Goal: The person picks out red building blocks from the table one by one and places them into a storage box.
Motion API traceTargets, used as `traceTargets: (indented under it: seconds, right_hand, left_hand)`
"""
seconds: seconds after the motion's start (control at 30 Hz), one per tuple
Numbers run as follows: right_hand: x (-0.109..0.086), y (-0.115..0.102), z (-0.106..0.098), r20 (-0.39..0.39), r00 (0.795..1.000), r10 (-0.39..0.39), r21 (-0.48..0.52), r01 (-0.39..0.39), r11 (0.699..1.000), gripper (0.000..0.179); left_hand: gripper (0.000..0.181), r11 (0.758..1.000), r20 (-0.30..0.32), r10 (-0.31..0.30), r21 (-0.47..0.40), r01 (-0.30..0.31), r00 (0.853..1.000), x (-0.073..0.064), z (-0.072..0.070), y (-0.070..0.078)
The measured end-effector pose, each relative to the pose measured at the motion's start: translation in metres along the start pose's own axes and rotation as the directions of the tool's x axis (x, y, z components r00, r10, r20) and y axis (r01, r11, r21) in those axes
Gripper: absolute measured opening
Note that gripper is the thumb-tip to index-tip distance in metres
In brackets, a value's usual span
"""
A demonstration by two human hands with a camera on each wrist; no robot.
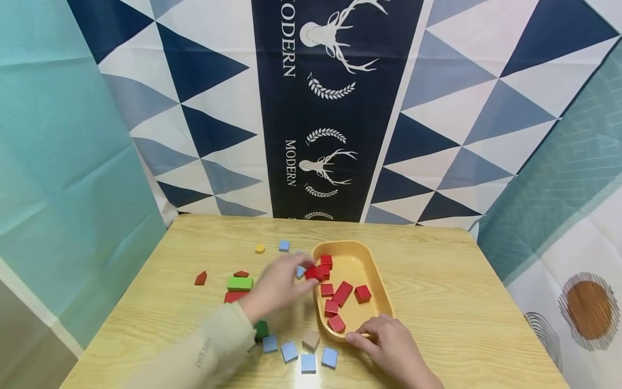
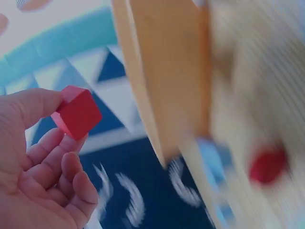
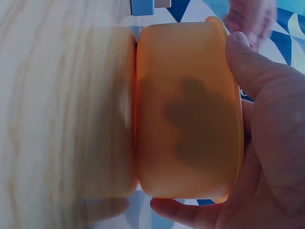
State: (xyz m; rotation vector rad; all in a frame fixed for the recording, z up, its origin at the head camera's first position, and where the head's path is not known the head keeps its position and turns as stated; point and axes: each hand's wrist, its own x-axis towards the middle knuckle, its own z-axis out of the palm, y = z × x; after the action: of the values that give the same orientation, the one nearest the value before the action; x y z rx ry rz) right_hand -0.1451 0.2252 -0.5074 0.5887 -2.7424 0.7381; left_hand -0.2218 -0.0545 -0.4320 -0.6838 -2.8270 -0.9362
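Between thumb and fingers my left hand point(image 1: 283, 284) pinches a red cube point(image 2: 79, 112), held above the left rim of a yellow-orange tray point(image 1: 380, 270). Inside the tray lie several red blocks, among them an oblong red block point(image 1: 342, 293) and a separate red cube point(image 1: 362, 294). My right hand point(image 1: 389, 346) grips the tray's near edge; in the right wrist view its thumb lies at the rim and a finger reaches along the tray's side point(image 3: 188, 114). The left wrist view is partly blurred.
Several blue blocks point(image 1: 308, 363) and a beige block point(image 1: 311, 339) lie near the tray's front. Left of it are a light green block point(image 1: 240, 284), a dark green block point(image 1: 261, 330), red pieces point(image 1: 201, 279) and a yellow disc point(image 1: 259, 248). A patterned cloth point(image 1: 218, 135) hangs behind the table.
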Motion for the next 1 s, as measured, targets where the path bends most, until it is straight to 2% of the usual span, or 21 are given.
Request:
traceTargets:
  seconds: [0.1,0.2,0.33,0.43,0.57,0.73,1.0]
  right_hand:
    - [0.001,0.0,0.003,-0.015,0.999,-0.038,0.012,0.039,0.999,0.021]
    - [0.001,-0.001,0.005,-0.018,0.998,-0.066,0.035,0.067,0.997,0.019]
    - [0.0,0.0,0.006,-0.016,0.997,-0.079,0.044,0.079,0.996,0.017]
    - [-0.001,0.0,0.005,-0.026,0.996,-0.085,0.036,0.085,0.996,0.017]
    - [-0.002,0.002,0.003,-0.046,0.996,-0.082,0.025,0.083,0.996,0.017]
    - [-0.002,0.002,0.002,-0.053,0.995,-0.08,0.014,0.081,0.997,0.017]
    - [-0.002,0.003,0.003,-0.061,0.994,-0.092,0.016,0.093,0.996,0.017]
  left_hand:
    - [0.037,0.995,0.051,0.102,0.018,-0.103,0.993,0.003,0.025,0.025]
    - [0.034,0.983,0.07,0.163,0.069,-0.168,0.984,0.006,0.054,0.038]
    - [0.03,0.98,0.093,0.165,0.095,-0.174,0.982,0.009,0.087,0.042]
    - [0.032,0.987,0.14,0.124,0.082,-0.136,0.982,0.01,0.101,0.043]
    - [0.036,0.992,0.187,0.073,0.086,-0.09,0.98,0.011,0.108,0.044]
    - [0.038,0.99,0.221,0.044,0.121,-0.072,0.974,0.012,0.11,0.045]
    - [0.037,0.988,0.21,0.047,0.136,-0.077,0.977,0.011,0.111,0.045]
